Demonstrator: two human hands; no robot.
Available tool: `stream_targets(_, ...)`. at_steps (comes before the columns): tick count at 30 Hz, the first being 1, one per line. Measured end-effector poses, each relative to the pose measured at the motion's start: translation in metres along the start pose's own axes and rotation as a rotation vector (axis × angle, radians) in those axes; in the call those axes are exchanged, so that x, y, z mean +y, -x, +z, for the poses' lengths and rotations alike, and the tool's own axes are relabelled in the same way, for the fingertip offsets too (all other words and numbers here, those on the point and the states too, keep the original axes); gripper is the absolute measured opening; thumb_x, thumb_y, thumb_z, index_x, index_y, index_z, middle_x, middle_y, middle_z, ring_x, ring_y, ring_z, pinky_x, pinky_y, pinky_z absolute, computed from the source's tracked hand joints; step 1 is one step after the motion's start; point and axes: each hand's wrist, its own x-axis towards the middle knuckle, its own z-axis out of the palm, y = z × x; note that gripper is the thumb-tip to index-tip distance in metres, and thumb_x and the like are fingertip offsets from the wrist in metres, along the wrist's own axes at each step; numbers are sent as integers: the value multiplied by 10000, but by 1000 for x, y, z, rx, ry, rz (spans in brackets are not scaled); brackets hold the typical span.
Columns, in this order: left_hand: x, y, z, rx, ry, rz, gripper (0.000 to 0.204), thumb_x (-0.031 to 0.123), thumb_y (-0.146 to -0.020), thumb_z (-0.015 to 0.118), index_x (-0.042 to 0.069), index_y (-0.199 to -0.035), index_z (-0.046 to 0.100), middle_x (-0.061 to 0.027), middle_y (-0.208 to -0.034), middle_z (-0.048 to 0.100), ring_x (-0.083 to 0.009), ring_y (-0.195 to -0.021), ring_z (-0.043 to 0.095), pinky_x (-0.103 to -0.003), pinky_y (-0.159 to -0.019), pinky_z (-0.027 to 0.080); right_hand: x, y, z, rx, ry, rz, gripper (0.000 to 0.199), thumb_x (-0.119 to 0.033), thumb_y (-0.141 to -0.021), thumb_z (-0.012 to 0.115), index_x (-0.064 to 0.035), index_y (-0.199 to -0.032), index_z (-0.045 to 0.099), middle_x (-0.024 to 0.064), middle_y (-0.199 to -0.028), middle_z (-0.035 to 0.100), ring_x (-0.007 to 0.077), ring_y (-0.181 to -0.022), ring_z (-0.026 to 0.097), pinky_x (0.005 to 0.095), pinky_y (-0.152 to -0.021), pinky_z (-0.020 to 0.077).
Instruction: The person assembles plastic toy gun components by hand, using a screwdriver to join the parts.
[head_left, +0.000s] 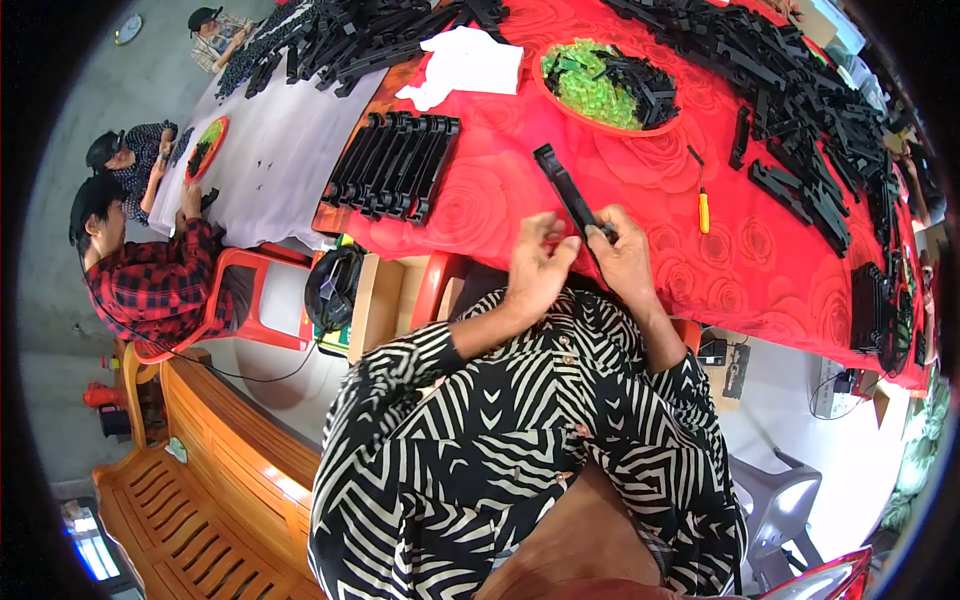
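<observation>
To the right of a row of long black plastic parts (393, 165), has left hand (540, 268) half-open, apparently empty. Grips slim black plastic bar (566, 190) by its near end in closed right hand (626, 258), over red rose-patterned cloth (490, 195).

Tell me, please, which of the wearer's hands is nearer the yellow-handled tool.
Right: the right hand, holding a black part, is left of the tool; the left hand is farther left.

Shows red with a rose print on the tablecloth (490, 205), black on the long part (567, 190), translucent green on the small pieces (585, 88), orange-red on the bowl (610, 131), yellow on the tool handle (704, 213), black-and-white chevrons on the wearer's shirt (530, 430), red-and-black plaid on the co-worker's shirt (150, 290).
</observation>
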Motion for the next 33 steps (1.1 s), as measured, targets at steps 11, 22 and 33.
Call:
stream_targets(11,75,-68,-86,-486,-732,697,262,28,-658,690,47,-903,599,-112,-986,598,-298,-972,535,-382,-856,410,-51,-3,-13,-357,224,24,102,-52,-768,586,-6,-791,497,53,-566,380,122,-528,369,319,-484,314)
stream_targets(22,66,-64,-59,-826,-1080,534,244,173,-722,702,45,-910,614,-133,-936,614,-312,-989,562,-452,-833,411,-56,-3,-11,-452,381,-30,180,-127,-743,591,-24,-865,511,195,-770,592,375,-751,583,448,-641,426)
stream_targets(33,32,-49,-54,-700,-842,84,96,111,-817,629,16,-833,627,-56,-604,512,-97,-541,455,-289,-507,369,-47,-8,-40,-265,393,-324,292,-148,-752,641,-13,-987,532,161,-848,598,337,-716,592,407,-654,464)
